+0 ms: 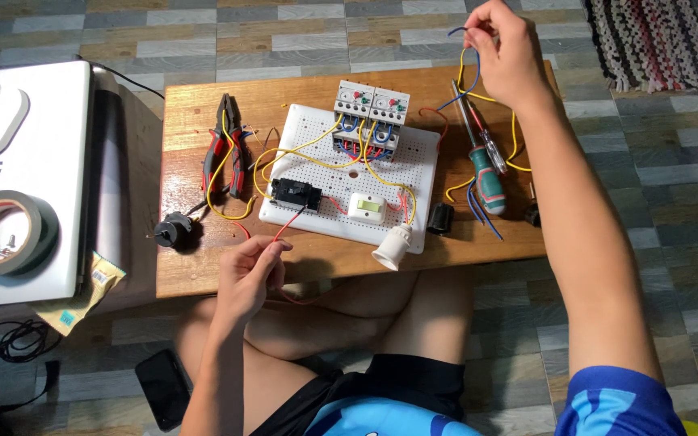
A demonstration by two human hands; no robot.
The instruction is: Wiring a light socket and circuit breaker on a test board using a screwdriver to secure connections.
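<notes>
My left hand [250, 274] pinches a thin red wire [291, 224] at the near edge of a low wooden table [203, 266]. The wire runs up to a black socket [296, 193] on a white perforated board [414, 161]. My right hand [506, 52] is raised over the table's far right corner and grips loose blue and yellow wires [468, 73]. The board also carries two white circuit breakers [371, 105], a white switch [366, 207] and a white lamp holder [392, 247], linked by yellow, blue and red wires.
Red-handled pliers [228, 145] lie left of the board, a black plug [173, 231] below them. A green-handled screwdriver [485, 173] lies on the right. A roll of dark tape [7, 232] rests on a white box [50, 161] at left. A black phone [163, 387] lies on the floor.
</notes>
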